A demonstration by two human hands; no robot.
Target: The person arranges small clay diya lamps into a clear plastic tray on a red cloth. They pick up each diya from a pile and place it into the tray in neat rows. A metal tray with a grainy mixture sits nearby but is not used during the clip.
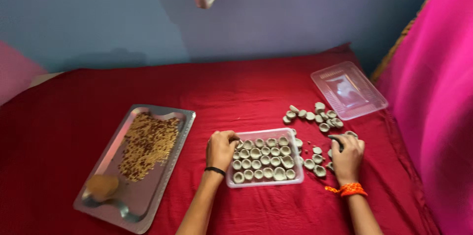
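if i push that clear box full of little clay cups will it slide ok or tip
The clear box is low, wide and packed with clay cups, so it probably won't tip. On the red cloth it may drag and bunch the fabric rather than glide. Its thin walls look likely to flex.

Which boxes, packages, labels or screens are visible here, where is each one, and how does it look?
Clear plastic box: on the red cloth between the hands, rectangular, filled with rows of small grey clay cups; the left hand touches its left edge.
Clear plastic lid: far right on the cloth, rectangular, lying apart from the box.
No labels, signs or screens are visible.
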